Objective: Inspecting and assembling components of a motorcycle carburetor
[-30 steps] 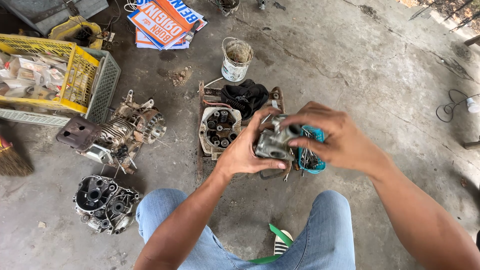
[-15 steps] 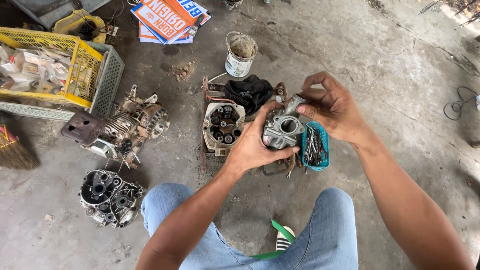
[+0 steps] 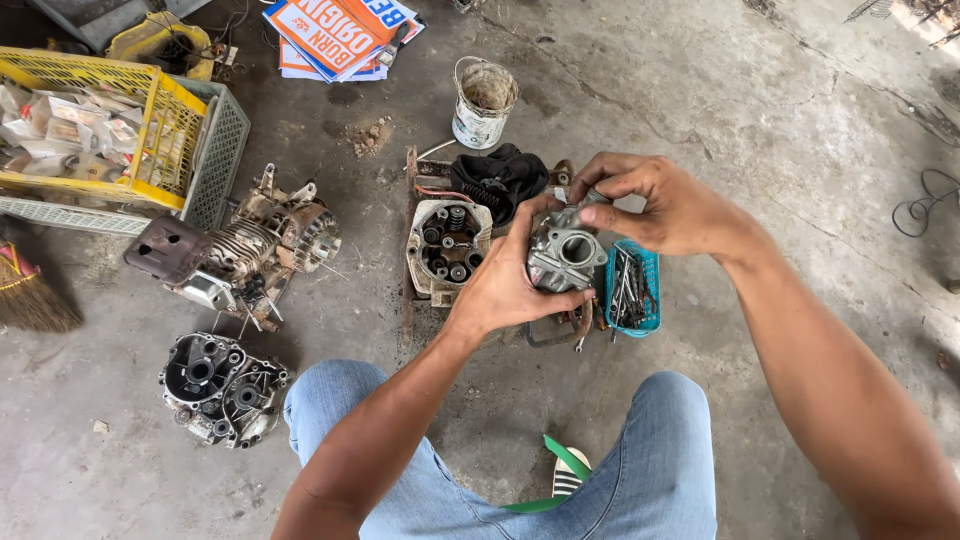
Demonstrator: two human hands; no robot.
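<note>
Overhead, left hand cradles carburetor; right hand pinches its top.

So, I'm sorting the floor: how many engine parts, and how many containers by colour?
Engine parts: 4 (one held in both hands,)
Yellow crate: 1
Grey crate: 1
Blue tray: 1
White bucket: 1
Total: 8

bare grey concrete floor, stained and cracked, with a small heap of dirt. daylight falls from the upper right. a yellow plastic crate sits nested in a grey crate at upper left. a broom lies at the left edge. a dark cable is coiled at right.
</note>
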